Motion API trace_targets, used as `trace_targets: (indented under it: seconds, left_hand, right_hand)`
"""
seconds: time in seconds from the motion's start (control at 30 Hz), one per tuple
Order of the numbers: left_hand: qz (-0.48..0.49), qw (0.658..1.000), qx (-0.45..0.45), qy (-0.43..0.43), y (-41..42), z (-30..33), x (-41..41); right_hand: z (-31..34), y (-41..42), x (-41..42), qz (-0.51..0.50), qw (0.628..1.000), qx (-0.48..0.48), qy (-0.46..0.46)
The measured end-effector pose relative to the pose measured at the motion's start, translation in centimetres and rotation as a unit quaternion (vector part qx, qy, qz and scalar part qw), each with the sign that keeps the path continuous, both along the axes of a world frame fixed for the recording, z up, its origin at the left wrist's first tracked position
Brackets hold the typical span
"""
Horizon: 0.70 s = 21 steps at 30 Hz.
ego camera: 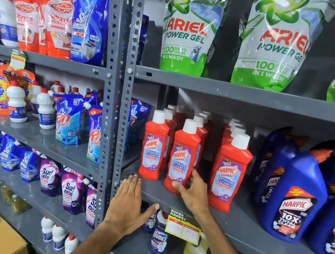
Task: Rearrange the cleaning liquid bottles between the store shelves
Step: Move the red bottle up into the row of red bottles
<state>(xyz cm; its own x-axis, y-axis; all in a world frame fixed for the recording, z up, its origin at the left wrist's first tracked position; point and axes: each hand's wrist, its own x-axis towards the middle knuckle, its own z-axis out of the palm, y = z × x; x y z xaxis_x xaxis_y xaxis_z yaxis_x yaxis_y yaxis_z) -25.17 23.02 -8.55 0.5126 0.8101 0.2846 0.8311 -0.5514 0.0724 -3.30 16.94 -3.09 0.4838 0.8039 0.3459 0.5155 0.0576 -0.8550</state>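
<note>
Three rows of red Harpic bathroom cleaner bottles with white caps stand on the grey middle shelf (pixel 235 221) of the right rack. My right hand (pixel 193 190) wraps around the base of the middle front bottle (pixel 182 157), thumb on its front and fingers behind it. The left front bottle (pixel 155 145) and the right front bottle (pixel 230 171) stand upright beside it. My left hand (pixel 129 205) lies flat and open against the shelf's front edge, below the left bottle, holding nothing.
Big blue Harpic jugs (pixel 292 197) fill the shelf's right end. Ariel pouches (pixel 189 29) hang above. A Domex bottle (pixel 159 237) and a yellow price tag (pixel 183 227) sit below. The perforated grey upright (pixel 113 123) divides the racks; pouches and white bottles crowd the left.
</note>
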Motion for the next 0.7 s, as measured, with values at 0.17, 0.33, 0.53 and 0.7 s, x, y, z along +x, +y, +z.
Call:
trace_targets:
  seconds: [0.17,0.33,0.53,0.7]
  left_hand:
    - [-0.005,1.0,0.004,-0.017,0.2,-0.3,0.1]
    - [-0.006,1.0,0.008,-0.023,0.4,-0.5,-0.1]
    - [-0.025,0.998,0.029,-0.058,-0.7,-1.7,-0.7]
    - [-0.072,0.988,0.069,-0.12,-4.0,-8.0,-1.7]
  right_hand:
    - [0.2,-0.1,0.1,0.017,1.0,-0.012,0.014]
    - [-0.1,-0.1,0.1,0.017,0.999,-0.02,0.027]
    - [-0.5,-1.9,-0.6,-0.037,0.999,0.001,-0.022]
    - [-3.7,-5.5,-3.9,-0.098,0.969,0.15,-0.168]
